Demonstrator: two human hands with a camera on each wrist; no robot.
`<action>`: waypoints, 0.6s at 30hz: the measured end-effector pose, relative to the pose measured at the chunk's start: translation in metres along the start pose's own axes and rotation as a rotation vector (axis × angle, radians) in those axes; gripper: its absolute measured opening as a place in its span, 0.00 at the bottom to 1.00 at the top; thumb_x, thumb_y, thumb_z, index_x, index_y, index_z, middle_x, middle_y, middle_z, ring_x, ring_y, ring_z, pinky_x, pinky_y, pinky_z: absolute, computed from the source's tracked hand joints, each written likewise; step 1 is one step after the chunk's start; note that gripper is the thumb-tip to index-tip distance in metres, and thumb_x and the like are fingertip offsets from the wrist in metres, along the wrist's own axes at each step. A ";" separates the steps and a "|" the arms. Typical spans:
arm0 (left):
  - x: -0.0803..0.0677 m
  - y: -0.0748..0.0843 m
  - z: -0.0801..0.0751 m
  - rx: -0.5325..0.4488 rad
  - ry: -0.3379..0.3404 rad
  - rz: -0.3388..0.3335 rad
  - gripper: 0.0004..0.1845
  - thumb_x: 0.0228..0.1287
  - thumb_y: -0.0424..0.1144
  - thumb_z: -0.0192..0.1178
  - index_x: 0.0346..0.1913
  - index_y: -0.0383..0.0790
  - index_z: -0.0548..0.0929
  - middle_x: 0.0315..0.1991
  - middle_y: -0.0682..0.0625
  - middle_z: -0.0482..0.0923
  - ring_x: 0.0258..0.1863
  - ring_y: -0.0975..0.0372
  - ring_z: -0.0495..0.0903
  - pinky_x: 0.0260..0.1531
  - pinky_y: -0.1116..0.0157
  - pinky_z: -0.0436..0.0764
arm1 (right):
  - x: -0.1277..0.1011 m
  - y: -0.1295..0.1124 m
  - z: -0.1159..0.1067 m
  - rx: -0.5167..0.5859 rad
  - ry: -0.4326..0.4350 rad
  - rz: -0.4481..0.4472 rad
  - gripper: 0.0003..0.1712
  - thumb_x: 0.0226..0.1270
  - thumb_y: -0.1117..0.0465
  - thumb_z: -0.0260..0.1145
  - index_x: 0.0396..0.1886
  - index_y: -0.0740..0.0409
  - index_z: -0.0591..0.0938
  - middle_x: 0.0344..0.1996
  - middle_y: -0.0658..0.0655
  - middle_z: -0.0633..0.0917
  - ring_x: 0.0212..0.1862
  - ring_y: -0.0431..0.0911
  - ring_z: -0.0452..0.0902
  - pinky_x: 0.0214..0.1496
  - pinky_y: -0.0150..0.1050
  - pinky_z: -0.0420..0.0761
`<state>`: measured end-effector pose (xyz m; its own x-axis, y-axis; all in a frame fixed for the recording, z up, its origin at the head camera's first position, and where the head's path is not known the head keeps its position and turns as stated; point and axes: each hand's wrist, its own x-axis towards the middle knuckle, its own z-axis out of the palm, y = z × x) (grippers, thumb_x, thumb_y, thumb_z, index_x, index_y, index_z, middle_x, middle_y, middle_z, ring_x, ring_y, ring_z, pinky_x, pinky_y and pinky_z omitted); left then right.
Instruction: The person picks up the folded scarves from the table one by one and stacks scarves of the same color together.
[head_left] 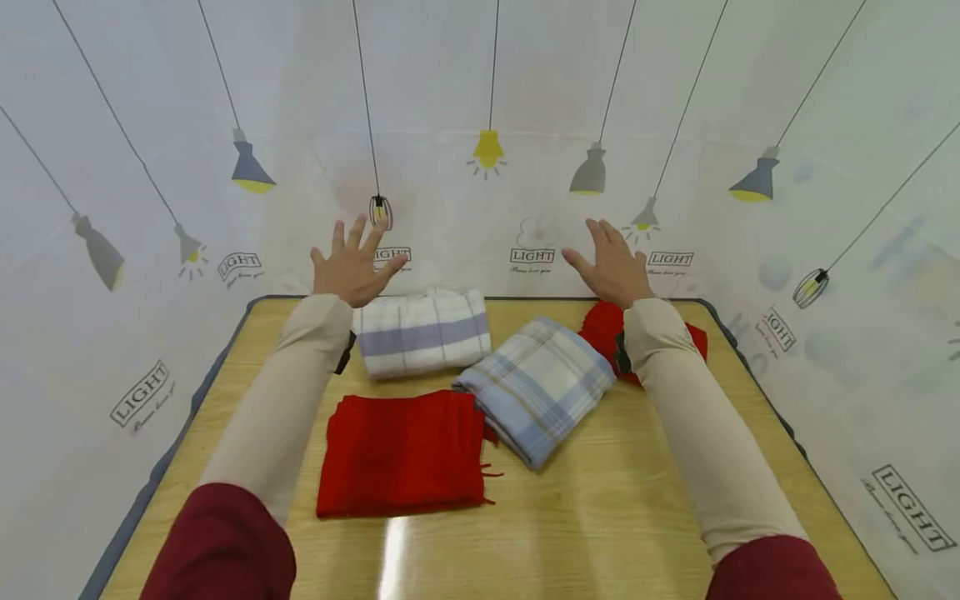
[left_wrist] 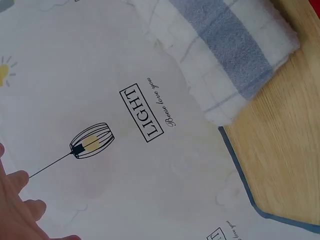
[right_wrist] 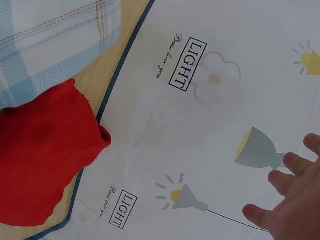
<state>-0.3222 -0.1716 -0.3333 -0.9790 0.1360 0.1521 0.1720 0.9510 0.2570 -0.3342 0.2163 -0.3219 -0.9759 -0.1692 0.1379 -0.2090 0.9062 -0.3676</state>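
While the left hand and right hand are hovering, fingers extended and holding nothing, a folded, lavender-striped white cloth is lying on the wood-grain table at the nearer left hand's four o'clock, its long axis running roughly nine to three.

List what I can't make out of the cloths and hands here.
Head view: the middle of the far red cloth, hidden behind the right sleeve.
Left wrist view: most of the left hand, cut off by the left and bottom edges; part of the striped white cloth, by the top edge; the red patch in the top right corner, too little showing to identify.
Right wrist view: part of the right hand, cut off by the right and bottom edges.
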 end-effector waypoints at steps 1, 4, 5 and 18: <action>-0.001 -0.001 0.000 -0.017 -0.003 -0.004 0.44 0.63 0.74 0.31 0.76 0.57 0.41 0.78 0.45 0.35 0.75 0.42 0.34 0.60 0.29 0.44 | -0.001 0.000 0.000 0.020 0.002 0.000 0.49 0.67 0.29 0.39 0.77 0.53 0.44 0.76 0.62 0.46 0.75 0.59 0.43 0.65 0.71 0.45; -0.006 -0.005 0.002 -0.063 -0.019 -0.014 0.44 0.63 0.74 0.30 0.76 0.57 0.38 0.77 0.43 0.36 0.75 0.41 0.35 0.59 0.28 0.46 | -0.005 0.003 0.002 0.102 0.013 0.004 0.47 0.69 0.31 0.40 0.77 0.54 0.45 0.76 0.62 0.47 0.75 0.59 0.44 0.65 0.71 0.46; -0.009 -0.006 0.002 -0.073 -0.022 -0.018 0.44 0.63 0.74 0.30 0.76 0.56 0.38 0.77 0.42 0.37 0.74 0.41 0.36 0.59 0.28 0.47 | -0.006 0.004 0.003 0.129 0.019 0.007 0.47 0.69 0.31 0.40 0.77 0.54 0.45 0.76 0.62 0.48 0.75 0.59 0.44 0.66 0.70 0.47; -0.033 -0.010 0.013 -0.182 -0.012 -0.052 0.47 0.64 0.72 0.29 0.77 0.46 0.38 0.73 0.33 0.48 0.70 0.38 0.52 0.57 0.30 0.55 | -0.024 0.011 0.022 0.487 -0.014 0.097 0.45 0.73 0.36 0.41 0.76 0.57 0.42 0.75 0.65 0.47 0.74 0.63 0.45 0.72 0.60 0.50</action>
<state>-0.2930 -0.1817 -0.3531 -0.9881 0.0920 0.1230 0.1369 0.8909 0.4332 -0.3142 0.2219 -0.3495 -0.9924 -0.1012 0.0705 -0.1189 0.6323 -0.7656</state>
